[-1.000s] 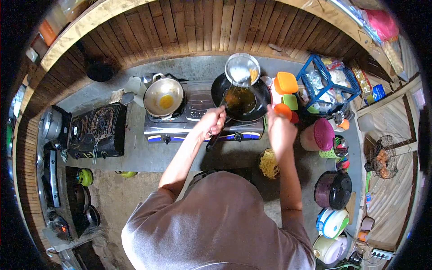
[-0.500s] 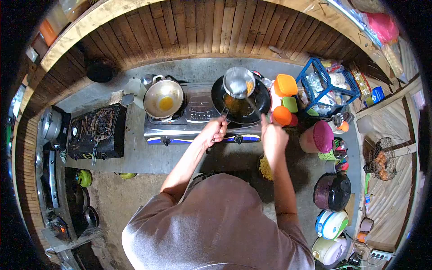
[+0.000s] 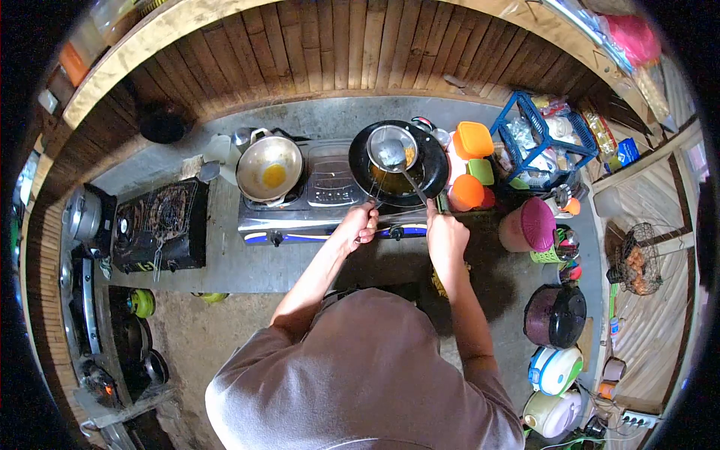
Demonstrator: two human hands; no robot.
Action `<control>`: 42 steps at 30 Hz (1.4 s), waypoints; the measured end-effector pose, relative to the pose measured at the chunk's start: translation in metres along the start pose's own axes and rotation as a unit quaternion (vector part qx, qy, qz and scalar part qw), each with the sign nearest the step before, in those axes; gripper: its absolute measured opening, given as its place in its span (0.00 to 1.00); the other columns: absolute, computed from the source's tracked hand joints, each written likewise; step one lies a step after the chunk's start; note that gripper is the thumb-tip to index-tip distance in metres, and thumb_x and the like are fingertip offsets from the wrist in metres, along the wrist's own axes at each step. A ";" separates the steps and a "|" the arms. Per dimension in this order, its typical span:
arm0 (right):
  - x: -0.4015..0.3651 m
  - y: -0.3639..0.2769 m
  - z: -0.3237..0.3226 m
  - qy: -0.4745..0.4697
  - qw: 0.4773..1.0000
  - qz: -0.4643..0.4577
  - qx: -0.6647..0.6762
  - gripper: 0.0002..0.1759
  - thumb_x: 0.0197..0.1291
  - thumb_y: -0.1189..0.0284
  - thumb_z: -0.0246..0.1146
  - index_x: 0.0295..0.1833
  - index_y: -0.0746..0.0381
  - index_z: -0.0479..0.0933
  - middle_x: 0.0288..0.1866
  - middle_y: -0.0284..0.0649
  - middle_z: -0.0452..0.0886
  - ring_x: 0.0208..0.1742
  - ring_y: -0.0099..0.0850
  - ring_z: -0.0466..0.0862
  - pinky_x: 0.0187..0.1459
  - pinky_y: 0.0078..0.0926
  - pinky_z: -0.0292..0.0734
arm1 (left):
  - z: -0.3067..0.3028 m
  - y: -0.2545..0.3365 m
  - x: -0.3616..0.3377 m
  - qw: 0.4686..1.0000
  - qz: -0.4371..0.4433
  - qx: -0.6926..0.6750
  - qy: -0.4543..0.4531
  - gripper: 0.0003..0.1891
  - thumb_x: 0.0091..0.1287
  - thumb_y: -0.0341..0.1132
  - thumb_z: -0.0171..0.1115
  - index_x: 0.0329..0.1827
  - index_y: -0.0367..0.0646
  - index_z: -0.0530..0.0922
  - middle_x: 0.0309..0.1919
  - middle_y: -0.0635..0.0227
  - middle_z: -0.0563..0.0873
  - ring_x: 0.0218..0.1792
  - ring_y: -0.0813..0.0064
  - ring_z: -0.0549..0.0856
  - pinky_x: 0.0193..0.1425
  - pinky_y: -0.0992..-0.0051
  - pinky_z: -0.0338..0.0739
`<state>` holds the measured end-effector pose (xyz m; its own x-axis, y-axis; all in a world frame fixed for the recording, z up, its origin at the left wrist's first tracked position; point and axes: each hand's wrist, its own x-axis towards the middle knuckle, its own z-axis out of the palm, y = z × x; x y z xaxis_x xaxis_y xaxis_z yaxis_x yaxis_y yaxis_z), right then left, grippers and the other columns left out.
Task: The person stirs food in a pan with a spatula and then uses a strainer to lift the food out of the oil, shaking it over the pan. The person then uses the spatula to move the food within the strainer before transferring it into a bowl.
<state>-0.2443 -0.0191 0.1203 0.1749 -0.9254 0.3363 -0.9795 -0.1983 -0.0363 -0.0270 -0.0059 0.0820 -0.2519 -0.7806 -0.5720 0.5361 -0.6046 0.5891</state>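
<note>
My left hand (image 3: 361,223) is closed around the handle of a round wire-mesh strainer (image 3: 390,134). The strainer is over a black wok (image 3: 435,166), which has brown oil or liquid in the bottom. Some small orange-brown food (image 3: 410,154) lies at the strainer's right side. In my right hand (image 3: 448,237) is the handle of a metal ladle (image 3: 412,178), its bowl inside the strainer. Left of the wok, on the same stove (image 3: 330,217), a light metal pan (image 3: 251,177) contains a yellow-orange patch that looks like oil.
Orange and green containers (image 3: 475,140) stand right beside the wok. Behind them is a blue basket (image 3: 529,163) of packets. A pink-lidded bucket (image 3: 531,225) and a dark pot (image 3: 553,317) line the right side. Another black stove (image 3: 169,240) is at left.
The strainer is a little lower and nearer to me over the wok. The ladle's bowl shows more clearly, and my right hand has shifted slightly left and down.
</note>
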 end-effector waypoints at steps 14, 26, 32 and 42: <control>-0.015 -0.008 -0.006 0.037 0.998 -0.045 -0.032 0.15 0.73 0.63 0.53 0.49 0.55 0.83 0.18 0.45 0.80 0.17 0.44 0.83 0.19 0.40 0.78 | 0.005 0.003 -0.003 1.000 0.014 0.018 -0.008 0.21 0.80 0.50 0.40 0.27 0.53 0.64 0.11 0.79 0.63 0.05 0.86 0.57 0.06 0.80 0.50; 0.010 0.002 -0.100 0.134 0.988 -0.045 -0.063 0.17 0.70 0.63 0.56 0.62 0.43 0.78 0.20 0.37 0.80 0.16 0.36 0.82 0.18 0.35 0.76 | 0.054 0.044 -0.048 0.993 0.090 0.034 -0.071 0.21 0.80 0.50 0.42 0.26 0.52 0.63 0.11 0.79 0.63 0.04 0.87 0.55 0.03 0.83 0.49; -0.031 -0.004 0.011 0.006 1.000 -0.010 0.024 0.26 0.74 0.59 0.51 0.27 0.60 0.84 0.14 0.50 0.78 0.18 0.46 0.83 0.21 0.42 0.80 | 0.000 -0.033 0.008 1.000 0.022 0.000 -0.015 0.21 0.80 0.52 0.41 0.27 0.53 0.65 0.12 0.80 0.64 0.06 0.85 0.58 0.06 0.81 0.50; 0.022 0.020 -0.083 0.093 0.992 0.002 0.090 0.14 0.70 0.60 0.57 0.56 0.46 0.82 0.28 0.46 0.84 0.28 0.45 0.85 0.31 0.44 0.80 | 0.027 0.015 -0.010 0.995 0.077 0.017 -0.056 0.21 0.80 0.50 0.42 0.28 0.51 0.64 0.11 0.78 0.63 0.05 0.84 0.56 0.06 0.80 0.49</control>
<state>-0.2682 -0.0162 0.2052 0.1325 -0.8538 0.5035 -0.9433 -0.2646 -0.2003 -0.0380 -0.0114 0.1119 -0.2580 -0.8763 -0.4070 0.5485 -0.4796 0.6849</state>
